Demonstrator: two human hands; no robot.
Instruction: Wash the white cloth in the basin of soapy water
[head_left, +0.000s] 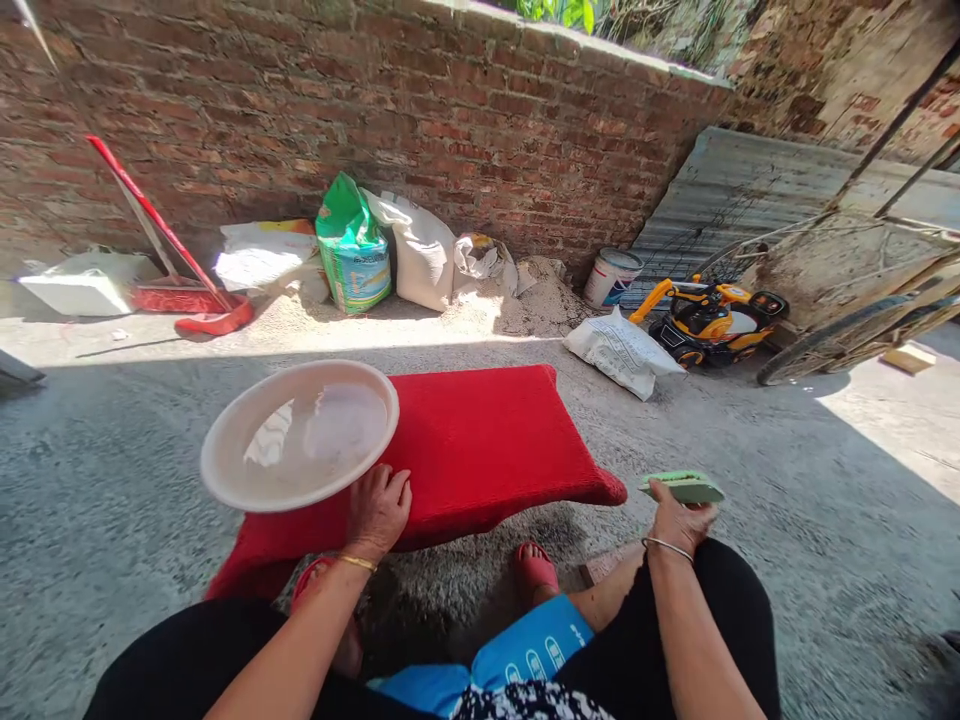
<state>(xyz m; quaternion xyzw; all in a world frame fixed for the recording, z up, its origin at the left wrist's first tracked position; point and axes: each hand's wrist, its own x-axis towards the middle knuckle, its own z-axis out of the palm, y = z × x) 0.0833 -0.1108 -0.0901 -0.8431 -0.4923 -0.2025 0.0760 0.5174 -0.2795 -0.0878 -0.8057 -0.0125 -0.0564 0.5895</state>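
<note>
My left hand [380,508] lies on a wet-looking red cloth [480,430], fingers laid out on the fabric and nothing in them. The cloth is draped over a low bench or table, whose own surface is hidden. Just beyond that hand, a pale round basin [225,487] of clear water stands on the cloth's left part. Off the cloth's right end, my right hand [681,520] grips a light green scrub brush [686,488], held above my right knee. Its underside is mostly hidden from me.
Along the brick wall stand a red broom and dustpan [214,322], a green sack [355,260], a white sack [422,255] and a paint bucket [612,277]. A white bag [624,350] lies near a yellow toy excavator [716,320]. My red slippers [536,567] are below the bench.
</note>
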